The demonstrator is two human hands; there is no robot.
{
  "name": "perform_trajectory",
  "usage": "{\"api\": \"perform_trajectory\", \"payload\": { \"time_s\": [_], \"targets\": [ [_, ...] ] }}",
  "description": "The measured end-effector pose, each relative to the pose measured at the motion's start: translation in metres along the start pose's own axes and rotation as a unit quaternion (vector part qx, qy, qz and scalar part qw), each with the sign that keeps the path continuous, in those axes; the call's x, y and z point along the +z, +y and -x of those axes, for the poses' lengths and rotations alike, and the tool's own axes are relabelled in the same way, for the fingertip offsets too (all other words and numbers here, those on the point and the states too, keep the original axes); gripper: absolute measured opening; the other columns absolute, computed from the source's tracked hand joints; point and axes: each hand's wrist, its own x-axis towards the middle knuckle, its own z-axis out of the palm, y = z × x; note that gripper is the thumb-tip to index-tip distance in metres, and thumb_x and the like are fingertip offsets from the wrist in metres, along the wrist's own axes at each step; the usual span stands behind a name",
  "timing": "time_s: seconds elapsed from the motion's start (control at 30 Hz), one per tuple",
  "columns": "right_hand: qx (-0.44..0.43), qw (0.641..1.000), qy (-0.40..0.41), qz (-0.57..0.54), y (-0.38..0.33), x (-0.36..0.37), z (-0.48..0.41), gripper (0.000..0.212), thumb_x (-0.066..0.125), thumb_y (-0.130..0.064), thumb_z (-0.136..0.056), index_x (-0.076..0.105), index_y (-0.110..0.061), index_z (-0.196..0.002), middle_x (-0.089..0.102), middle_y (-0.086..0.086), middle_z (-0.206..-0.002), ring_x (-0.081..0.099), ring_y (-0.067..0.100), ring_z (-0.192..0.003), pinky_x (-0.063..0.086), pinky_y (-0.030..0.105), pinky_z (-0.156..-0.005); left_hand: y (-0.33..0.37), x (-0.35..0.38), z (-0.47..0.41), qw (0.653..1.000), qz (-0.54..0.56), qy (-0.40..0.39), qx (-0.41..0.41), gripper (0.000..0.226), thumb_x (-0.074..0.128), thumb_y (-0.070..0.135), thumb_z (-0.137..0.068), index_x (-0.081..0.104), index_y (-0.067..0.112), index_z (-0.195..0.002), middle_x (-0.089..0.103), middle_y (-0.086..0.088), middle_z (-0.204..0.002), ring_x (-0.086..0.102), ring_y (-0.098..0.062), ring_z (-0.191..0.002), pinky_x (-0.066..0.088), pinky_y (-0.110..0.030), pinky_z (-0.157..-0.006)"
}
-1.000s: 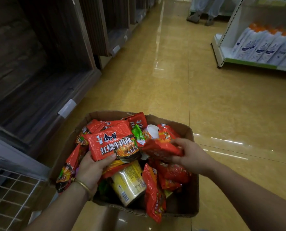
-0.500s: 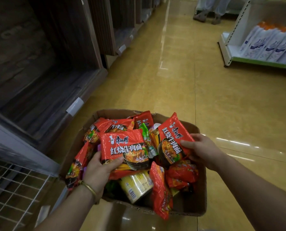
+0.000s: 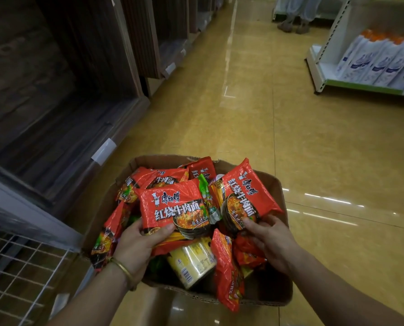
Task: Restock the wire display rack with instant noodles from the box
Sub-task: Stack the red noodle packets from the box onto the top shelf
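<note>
A cardboard box stands on the floor, heaped with red instant noodle packets and a yellow noodle cup. My left hand grips the lower edge of one red noodle packet, thumb on its front. My right hand pinches the bottom of a second red noodle packet, held upright and tilted right above the box. The white wire display rack shows at the lower left, beside the box.
Dark wooden shelving runs along the left of the aisle. A white shelf with white bottles stands at the right. A person's legs are far down the shiny yellow floor.
My right hand has turned its crumpled packet upright, face toward me, and raised it. The left hand keeps hold of its packet. The camera has moved nearer to the box.
</note>
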Motion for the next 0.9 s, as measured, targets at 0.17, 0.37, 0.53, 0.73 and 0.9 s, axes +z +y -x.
{"api": "perform_trajectory", "payload": {
  "time_s": [0.17,0.37,0.53,0.73,0.9],
  "targets": [
    [-0.028,0.996,0.029,0.085,0.007,0.015,-0.002,0.061,0.088,-0.016,-0.070,0.052,-0.028,-0.117,0.070,0.000,-0.108,0.067,0.021,-0.095,0.053,0.037,-0.073,0.003,-0.001,0.002,1.000,0.006,-0.014,-0.003,0.048,0.081,0.010,-0.065,0.065,0.012,-0.110,0.076,-0.010,-0.102,0.072,-0.028,-0.096,0.056,-0.040,-0.082],
    [-0.033,0.997,0.064,0.041,-0.004,0.018,-0.004,0.045,0.080,-0.021,-0.081,0.061,-0.018,-0.122,0.074,0.007,-0.105,0.072,0.030,-0.094,0.056,0.052,-0.088,0.013,0.000,0.008,1.000,0.008,-0.020,0.000,0.045,0.080,0.010,-0.068,0.065,0.013,-0.110,0.076,-0.010,-0.102,0.073,-0.029,-0.094,0.056,-0.040,-0.081],
    [-0.047,0.998,0.049,0.001,-0.043,0.020,0.005,0.027,0.070,-0.010,-0.089,0.063,-0.011,-0.115,0.075,0.015,-0.101,0.074,0.037,-0.088,0.057,0.062,-0.081,0.042,-0.004,0.011,1.000,0.017,-0.019,0.008,0.053,0.086,0.010,-0.066,0.065,0.014,-0.114,0.074,-0.014,-0.106,0.072,-0.035,-0.096,0.055,-0.050,-0.086],
    [-0.103,0.989,-0.031,0.101,-0.117,0.039,0.054,0.016,0.068,-0.008,-0.090,0.065,-0.006,-0.105,0.077,0.014,-0.090,0.075,0.035,-0.084,0.058,0.052,-0.082,0.106,-0.012,0.036,0.996,0.077,0.029,0.030,0.045,0.076,0.001,-0.071,0.063,0.003,-0.114,0.074,-0.021,-0.100,0.074,-0.035,-0.083,0.060,-0.039,-0.064],
    [-0.084,0.989,-0.077,0.095,-0.187,0.061,0.119,0.015,0.064,-0.004,-0.091,0.063,-0.001,-0.106,0.075,0.022,-0.096,0.073,0.041,-0.087,0.058,0.054,-0.081,0.170,-0.021,0.091,0.993,0.097,0.066,0.018,0.036,0.073,-0.001,-0.078,0.062,0.002,-0.112,0.075,-0.020,-0.096,0.074,-0.032,-0.076,0.061,-0.036,-0.058]
  ]
}}
